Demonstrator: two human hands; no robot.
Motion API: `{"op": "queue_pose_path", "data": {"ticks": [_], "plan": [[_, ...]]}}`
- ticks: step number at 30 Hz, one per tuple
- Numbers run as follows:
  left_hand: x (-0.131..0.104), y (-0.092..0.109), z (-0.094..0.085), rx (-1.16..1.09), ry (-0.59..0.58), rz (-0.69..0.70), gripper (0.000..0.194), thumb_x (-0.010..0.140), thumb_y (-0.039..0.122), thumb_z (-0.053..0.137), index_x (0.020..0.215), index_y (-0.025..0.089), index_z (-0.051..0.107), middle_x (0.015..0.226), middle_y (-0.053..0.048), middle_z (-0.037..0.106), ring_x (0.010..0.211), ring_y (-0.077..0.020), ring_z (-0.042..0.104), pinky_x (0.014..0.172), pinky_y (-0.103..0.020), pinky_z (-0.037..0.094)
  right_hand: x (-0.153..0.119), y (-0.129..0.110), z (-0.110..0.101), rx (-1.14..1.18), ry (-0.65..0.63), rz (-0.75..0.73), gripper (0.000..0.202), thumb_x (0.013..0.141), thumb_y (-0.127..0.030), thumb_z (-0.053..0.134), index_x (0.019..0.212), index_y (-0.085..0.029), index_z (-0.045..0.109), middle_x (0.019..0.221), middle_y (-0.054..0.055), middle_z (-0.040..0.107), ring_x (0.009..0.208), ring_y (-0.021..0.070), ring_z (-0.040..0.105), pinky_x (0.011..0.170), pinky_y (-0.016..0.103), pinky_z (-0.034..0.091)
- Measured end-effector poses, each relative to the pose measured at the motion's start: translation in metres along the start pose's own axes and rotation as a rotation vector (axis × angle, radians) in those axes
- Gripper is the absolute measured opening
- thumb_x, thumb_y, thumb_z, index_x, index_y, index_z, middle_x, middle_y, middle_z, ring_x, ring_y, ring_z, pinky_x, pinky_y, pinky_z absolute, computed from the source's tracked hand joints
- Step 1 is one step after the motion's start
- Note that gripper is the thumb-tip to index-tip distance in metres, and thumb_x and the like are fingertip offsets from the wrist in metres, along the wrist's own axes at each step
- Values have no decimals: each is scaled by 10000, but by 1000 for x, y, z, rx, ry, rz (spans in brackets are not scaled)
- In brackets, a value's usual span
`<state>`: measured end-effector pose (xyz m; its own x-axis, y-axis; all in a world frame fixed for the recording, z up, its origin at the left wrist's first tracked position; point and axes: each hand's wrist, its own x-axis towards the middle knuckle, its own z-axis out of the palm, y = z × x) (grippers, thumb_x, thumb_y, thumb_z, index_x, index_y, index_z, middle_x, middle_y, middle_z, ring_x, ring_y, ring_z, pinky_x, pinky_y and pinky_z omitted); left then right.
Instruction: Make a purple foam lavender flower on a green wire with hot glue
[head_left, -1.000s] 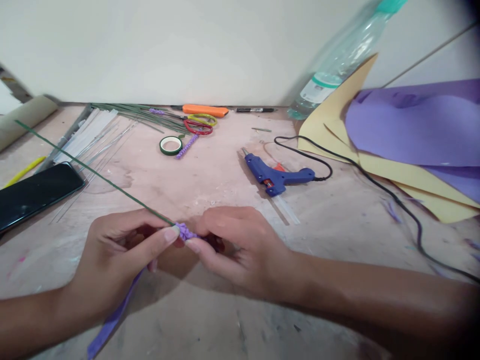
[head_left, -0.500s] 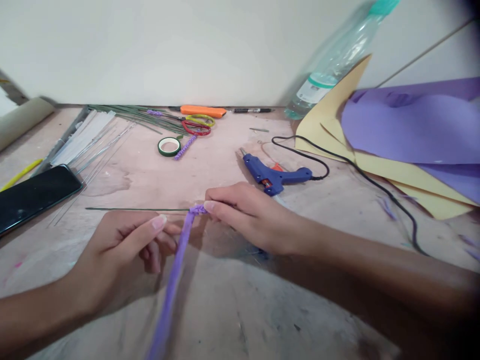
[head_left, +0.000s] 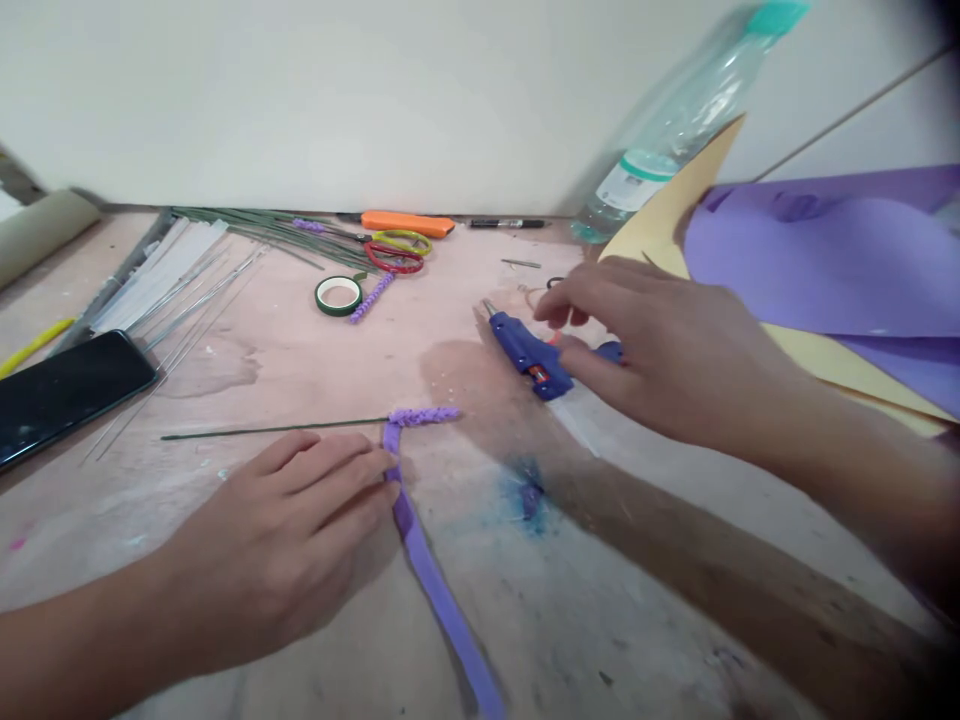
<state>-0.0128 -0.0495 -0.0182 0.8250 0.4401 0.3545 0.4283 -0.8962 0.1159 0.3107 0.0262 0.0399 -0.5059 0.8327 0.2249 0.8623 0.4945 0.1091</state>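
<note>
My left hand [head_left: 300,530] lies low over the table, its fingertips closed on a long purple paper strip [head_left: 442,590] just below where it joins the wire. That green stem wire [head_left: 270,430] lies crosswise, with fringed purple paper [head_left: 427,416] wound around its right end. The strip's far end runs off the bottom of the view. My right hand [head_left: 645,340] is over the handle of a blue glue gun [head_left: 517,345], thumb and fingers apart. It hides most of that handle, and a clear glue stick [head_left: 577,425] sticks out of the gun's back.
Scissors [head_left: 394,255], green floral tape [head_left: 338,295], a finished purple piece [head_left: 373,298] and an orange cutter [head_left: 407,223] lie at the back. A phone [head_left: 75,395] and wires [head_left: 202,310] are left; purple sheets [head_left: 832,260] and a plastic bottle [head_left: 660,150] right.
My right hand has let go of the purple wound end and moved right, over the glue gun. My left hand has come right onto the strip, whose loose end has swung rightward.
</note>
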Motion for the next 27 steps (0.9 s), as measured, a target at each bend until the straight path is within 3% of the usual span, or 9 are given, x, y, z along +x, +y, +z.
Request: {"op": "queue_pose_path", "data": {"ticks": [3, 6, 8, 11, 16, 21, 27], "plan": [[2, 3, -2, 2, -38, 14, 327, 1001, 143, 496, 1269, 94, 676, 1362, -113, 716, 1247, -314, 626, 1030, -455, 401, -10, 26, 10, -54, -113, -26, 279, 877, -211, 530, 1137, -167, 622, 1142, 177, 694, 1017, 355, 668, 782, 434, 486], [4, 8, -5, -24, -57, 30, 306, 1036, 201, 507, 1272, 126, 687, 1377, -77, 714, 1249, -289, 629, 1051, -445, 376, -15, 39, 23, 48, -216, -106, 283, 871, -158, 535, 1140, -175, 618, 1152, 163, 680, 1001, 328, 667, 859, 448, 507], [5, 11, -6, -17, -54, 49, 302, 1061, 238, 490, 1265, 148, 694, 1349, -49, 734, 1230, -261, 637, 1042, -432, 375, -16, 41, 29, 114, -213, -123, 252, 906, -133, 513, 1139, -168, 600, 1173, 173, 658, 1042, 312, 653, 889, 437, 511], [5, 13, -7, 10, -70, 80, 321, 1082, 282, 464, 1272, 166, 696, 1328, -18, 748, 1199, -230, 646, 1005, -408, 394, -17, 33, 33, 199, -78, -97, 203, 936, -165, 539, 1138, -177, 560, 1154, 175, 640, 1028, 292, 640, 847, 410, 506], [5, 11, -8, -42, -57, 55, 317, 1090, 289, 446, 1247, 177, 697, 1328, -15, 746, 1204, -214, 646, 1023, -392, 394, -25, -7, 28, 489, 199, 28, 127, 901, -211, 632, 1000, -254, 564, 876, 30, 630, 715, 191, 585, 639, 334, 430], [6, 10, -7, -25, 1, 7, 308, 1094, 250, 415, 1228, 150, 673, 1143, -59, 786, 1007, -253, 703, 903, -435, 444, -32, -41, 30, 824, 178, 75, 46, 877, -248, 589, 922, -254, 599, 864, 33, 629, 709, 208, 581, 630, 350, 426], [10, 9, -4, -74, -25, -25, 325, 1077, 203, 383, 1184, 140, 683, 942, -50, 759, 829, -243, 707, 755, -421, 510, -37, -29, 46, 932, 84, 40, 93, 886, -313, 608, 907, -223, 603, 739, -6, 596, 598, 152, 522, 545, 294, 382]]}}
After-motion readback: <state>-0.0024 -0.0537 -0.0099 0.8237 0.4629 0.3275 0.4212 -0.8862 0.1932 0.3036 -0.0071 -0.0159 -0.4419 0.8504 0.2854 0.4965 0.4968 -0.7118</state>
